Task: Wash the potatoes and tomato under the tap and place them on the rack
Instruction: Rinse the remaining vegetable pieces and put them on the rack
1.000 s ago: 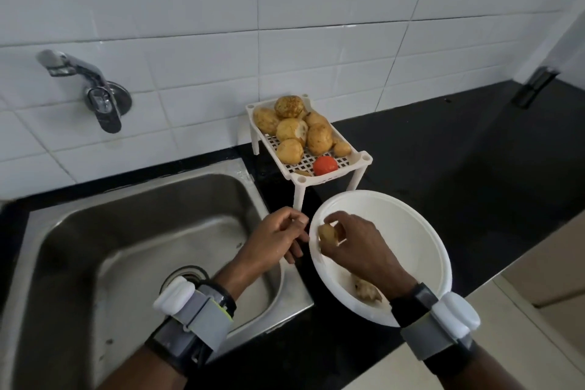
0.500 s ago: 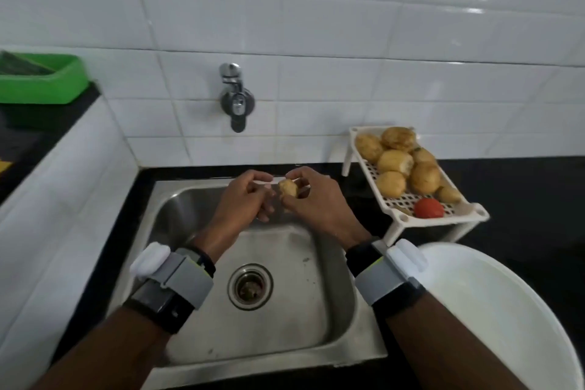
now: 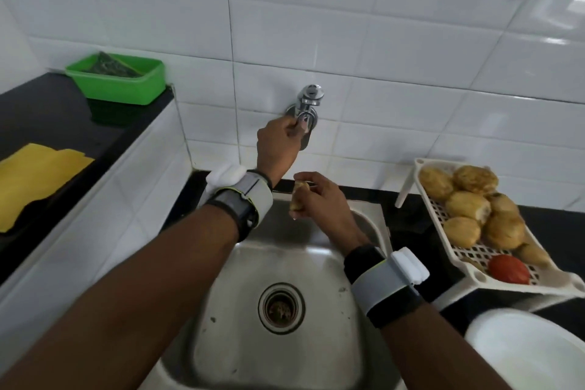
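My left hand point(image 3: 278, 144) is raised to the chrome tap point(image 3: 308, 104) on the tiled wall, its fingers closed around the tap's handle. My right hand point(image 3: 323, 203) holds a small potato point(image 3: 298, 198) over the steel sink point(image 3: 285, 304), just below the tap. No water stream is visible. At the right, the white rack point(image 3: 474, 277) carries several potatoes point(image 3: 468, 209) and a red tomato point(image 3: 509, 269) near its front edge.
A white bowl point(image 3: 531, 355) sits at the lower right on the black counter. On the raised left counter are a green tub point(image 3: 118, 81) and a yellow cloth point(image 3: 34, 174). The sink drain point(image 3: 281, 307) lies below my forearms.
I took a potato out of the white bowl and carried it over the sink. My left hand let go of it and rose to the tap handle; the camera view swung left.
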Action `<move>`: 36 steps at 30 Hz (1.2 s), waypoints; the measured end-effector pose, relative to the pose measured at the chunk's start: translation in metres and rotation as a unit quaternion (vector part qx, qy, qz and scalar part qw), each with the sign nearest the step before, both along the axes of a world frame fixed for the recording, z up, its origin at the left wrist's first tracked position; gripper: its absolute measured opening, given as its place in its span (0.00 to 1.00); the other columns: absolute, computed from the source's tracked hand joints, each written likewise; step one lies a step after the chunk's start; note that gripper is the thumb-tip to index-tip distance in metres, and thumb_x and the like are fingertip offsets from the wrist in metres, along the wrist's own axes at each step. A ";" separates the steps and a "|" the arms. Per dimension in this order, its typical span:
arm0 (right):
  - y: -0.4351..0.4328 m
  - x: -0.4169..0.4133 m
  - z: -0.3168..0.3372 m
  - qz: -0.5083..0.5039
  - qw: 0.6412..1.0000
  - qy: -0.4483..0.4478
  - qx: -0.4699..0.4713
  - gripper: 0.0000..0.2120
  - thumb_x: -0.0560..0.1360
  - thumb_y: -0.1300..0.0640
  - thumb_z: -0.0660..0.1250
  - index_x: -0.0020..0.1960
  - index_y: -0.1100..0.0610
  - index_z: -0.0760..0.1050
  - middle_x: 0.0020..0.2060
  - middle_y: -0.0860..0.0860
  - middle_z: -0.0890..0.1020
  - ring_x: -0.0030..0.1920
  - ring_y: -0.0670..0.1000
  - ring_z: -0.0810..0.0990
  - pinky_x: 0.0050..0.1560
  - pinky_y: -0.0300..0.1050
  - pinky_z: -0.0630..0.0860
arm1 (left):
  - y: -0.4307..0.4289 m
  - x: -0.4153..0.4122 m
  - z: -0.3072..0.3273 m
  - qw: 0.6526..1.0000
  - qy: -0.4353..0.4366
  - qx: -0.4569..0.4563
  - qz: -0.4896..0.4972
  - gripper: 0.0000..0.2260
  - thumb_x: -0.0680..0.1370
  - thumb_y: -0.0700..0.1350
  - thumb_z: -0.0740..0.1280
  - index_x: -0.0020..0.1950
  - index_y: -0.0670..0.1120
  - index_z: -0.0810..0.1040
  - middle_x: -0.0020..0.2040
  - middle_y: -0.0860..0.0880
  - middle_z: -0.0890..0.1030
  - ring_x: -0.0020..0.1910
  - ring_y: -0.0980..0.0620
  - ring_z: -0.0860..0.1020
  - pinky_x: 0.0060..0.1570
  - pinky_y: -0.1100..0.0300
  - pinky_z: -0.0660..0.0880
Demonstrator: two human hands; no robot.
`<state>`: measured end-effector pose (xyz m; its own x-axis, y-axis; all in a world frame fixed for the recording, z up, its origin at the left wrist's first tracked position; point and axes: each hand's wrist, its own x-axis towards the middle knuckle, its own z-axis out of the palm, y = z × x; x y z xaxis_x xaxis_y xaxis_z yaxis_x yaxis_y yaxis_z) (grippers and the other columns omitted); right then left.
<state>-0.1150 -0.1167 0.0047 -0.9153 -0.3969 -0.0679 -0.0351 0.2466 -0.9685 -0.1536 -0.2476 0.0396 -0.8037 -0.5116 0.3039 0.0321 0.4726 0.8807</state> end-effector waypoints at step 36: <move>-0.007 0.050 -0.063 0.033 0.972 0.173 0.158 0.05 0.79 0.61 0.63 0.50 0.58 0.78 0.40 0.50 0.82 0.39 0.44 0.80 0.40 0.35 0.77 | 0.015 0.106 -0.103 0.942 -0.219 0.249 -0.050 0.11 0.83 0.48 0.57 0.53 0.41 0.73 0.45 0.42 0.80 0.38 0.47 0.81 0.27 0.59 0.77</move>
<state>-0.0651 -0.1234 -0.0583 -0.8779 -0.4657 0.1112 -0.3714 0.5158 -0.7720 -0.0480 -0.2329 -0.0639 -0.8483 -0.4177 -0.3253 -0.3632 0.0119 0.9317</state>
